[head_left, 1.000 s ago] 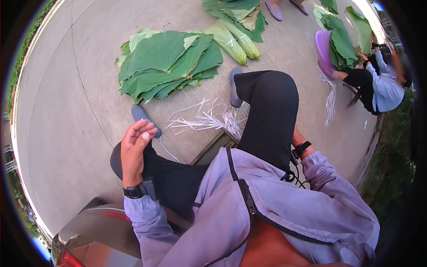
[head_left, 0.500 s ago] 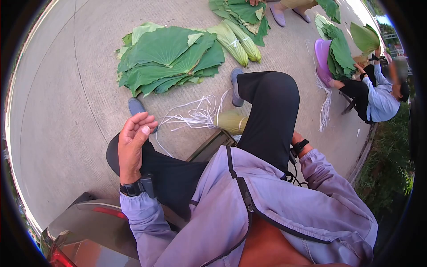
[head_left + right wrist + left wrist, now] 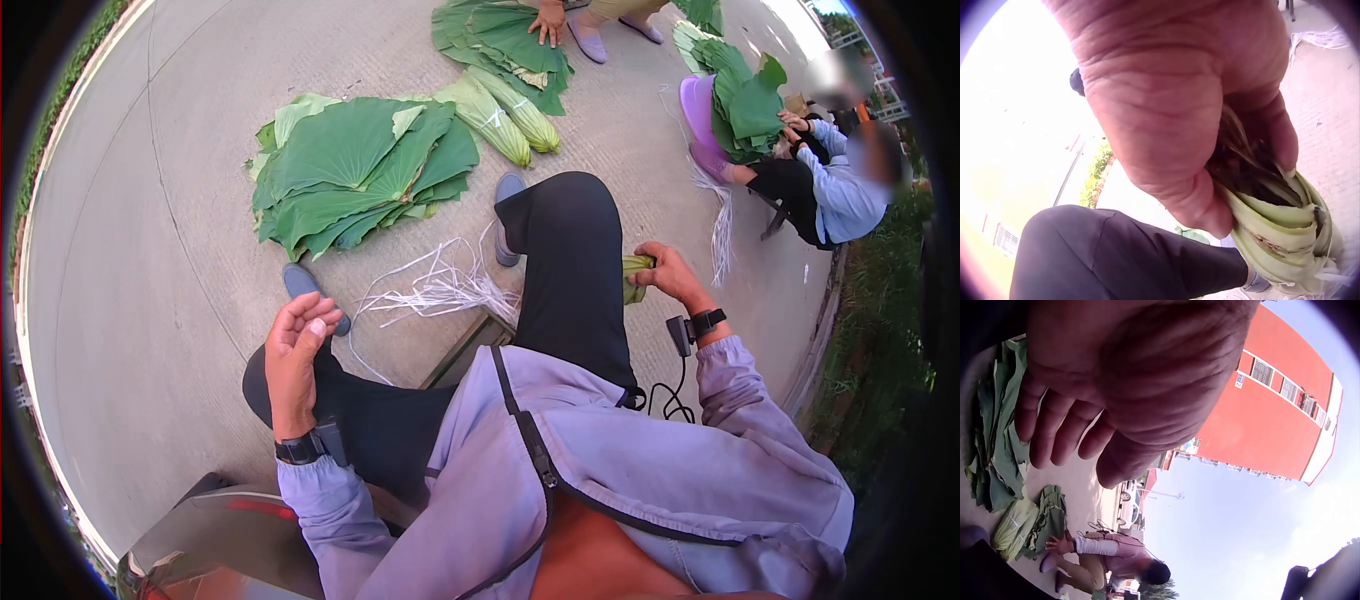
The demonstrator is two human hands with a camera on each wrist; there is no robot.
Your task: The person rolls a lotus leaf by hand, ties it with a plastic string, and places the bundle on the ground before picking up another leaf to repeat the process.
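Note:
My right hand [image 3: 672, 275] pinches the end of a rolled leaf bundle [image 3: 634, 278] just outside my right knee. In the right wrist view, thumb and fingers grip the pale green, folded end of this leaf bundle [image 3: 1275, 234], which has white string around it; the knee hides the rest from the head view. My left hand [image 3: 297, 350] hovers by my left knee with relaxed fingers, holding nothing; its palm fills much of the left wrist view. A pile of large green leaves [image 3: 340, 160] lies on the pavement beyond my feet. White strings [image 3: 440, 288] lie loose between my feet.
Two tied leaf bundles [image 3: 500, 117] lie right of the pile. Another leaf stack [image 3: 490, 40] sits behind, with a second person's hand [image 3: 548, 22] on it. A seated person [image 3: 835, 185] handles leaves at right. A vehicle [image 3: 220, 530] stands close at lower left.
Half a second ago a leaf bundle showed between my legs; now one shows outside my right knee in my right hand, which has come out from behind it. My left hand stays nearly still.

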